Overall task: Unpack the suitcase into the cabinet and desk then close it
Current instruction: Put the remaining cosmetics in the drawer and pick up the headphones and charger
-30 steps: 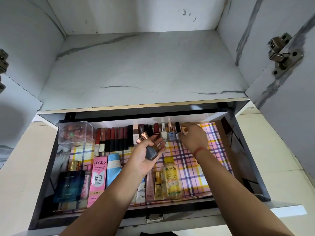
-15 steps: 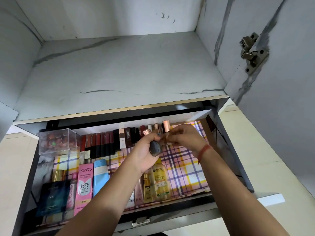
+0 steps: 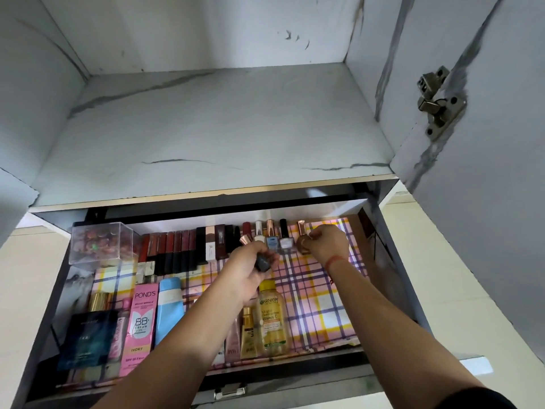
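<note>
An open drawer (image 3: pixel 392 278) lined with pink plaid paper holds cosmetics. Along its back wall stand lipsticks (image 3: pixel 177 249) and a row of small nail polish bottles (image 3: pixel 278 240). My left hand (image 3: pixel 247 276) hovers over the drawer's middle and grips a dark grey nail polish bottle (image 3: pixel 263 262) with a rose-gold cap. My right hand (image 3: pixel 327 243) pinches a brown nail polish bottle (image 3: pixel 303 246), which stands upright at the right end of that row. The suitcase is out of view.
A clear box (image 3: pixel 100 243) sits in the drawer's back left corner. A Pond's BB cream carton (image 3: pixel 140 323), a blue tube (image 3: pixel 169 308), a dark blue box (image 3: pixel 85 338) and a yellow Garnier bottle (image 3: pixel 269 317) lie in front. Above is a marble cabinet shelf (image 3: pixel 206 137); an open door with a hinge (image 3: pixel 436 101) is at right.
My hands met over the drawer, and my right hand then carried the brown bottle back to the right end of the row. My left hand keeps the grey bottle.
</note>
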